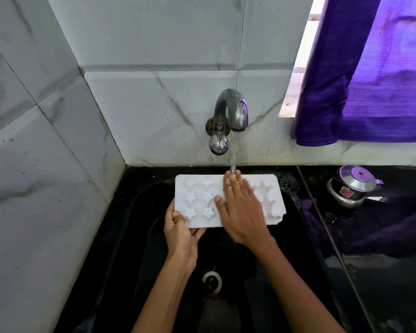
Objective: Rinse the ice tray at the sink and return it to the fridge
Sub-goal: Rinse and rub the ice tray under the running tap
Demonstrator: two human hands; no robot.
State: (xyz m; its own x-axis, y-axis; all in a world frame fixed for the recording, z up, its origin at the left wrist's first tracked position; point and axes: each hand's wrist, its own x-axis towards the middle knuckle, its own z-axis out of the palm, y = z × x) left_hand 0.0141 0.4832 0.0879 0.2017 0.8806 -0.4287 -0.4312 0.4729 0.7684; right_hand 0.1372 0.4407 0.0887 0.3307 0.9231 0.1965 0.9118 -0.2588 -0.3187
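**Ice tray under the running tap**

The person's two forearms are reaching up from the bottom edge over the black sink [120, 236], whose steel drain [211, 280] is showing between them. The left hand [181, 234] is gripping the near left corner of the white ice tray [199, 200], with the thumb curling over the top rim and the other fingers wrapping underneath. The right hand [240, 210] is lying flat on the tray's upper face, its fingers straight and slightly spread, the thumb pointing left across the star-shaped moulds; it is pressing rather than grasping. The tray is being held level above the basin, at the back of the sink, just below the tap [231, 111]. A thin stream of water [234, 152] is falling from the spout and landing on the right hand's fingertips [232, 176]. To the right, a small metal pot with a lid [353, 186] is standing on the dark counter [394, 272], under a purple curtain [370, 75].
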